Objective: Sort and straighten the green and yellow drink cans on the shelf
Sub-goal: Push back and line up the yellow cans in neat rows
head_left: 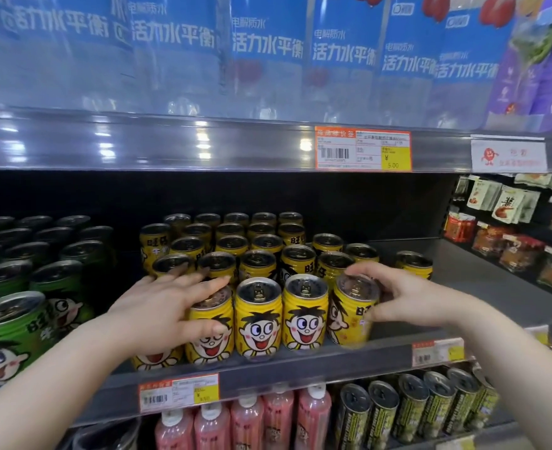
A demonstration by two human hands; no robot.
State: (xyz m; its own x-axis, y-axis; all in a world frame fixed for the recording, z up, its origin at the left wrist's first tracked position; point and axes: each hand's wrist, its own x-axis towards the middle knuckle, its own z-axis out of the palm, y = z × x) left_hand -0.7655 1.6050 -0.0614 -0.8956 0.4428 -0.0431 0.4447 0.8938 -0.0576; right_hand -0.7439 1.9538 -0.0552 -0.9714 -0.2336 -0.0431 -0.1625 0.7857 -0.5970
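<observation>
Yellow cans with a cartoon face stand in rows on the middle shelf (300,363). My right hand (407,298) grips the rightmost front yellow can (352,315), whose face is turned to the left. My left hand (167,306) lies over the two leftmost front yellow cans (211,332), fingers spread across their tops and thumb on the side. Two front cans (260,316) between my hands face forward. One yellow can (414,264) stands apart at the right. Green cans (8,332) fill the left of the shelf.
Blue-labelled bottles (268,50) stand on the shelf above, behind a clear rail with a price tag (362,149). Pink bottles (245,423) and dark cans (414,407) sit below. Snack packets (508,228) hang at the right. Bare shelf (462,287) lies right of the yellow cans.
</observation>
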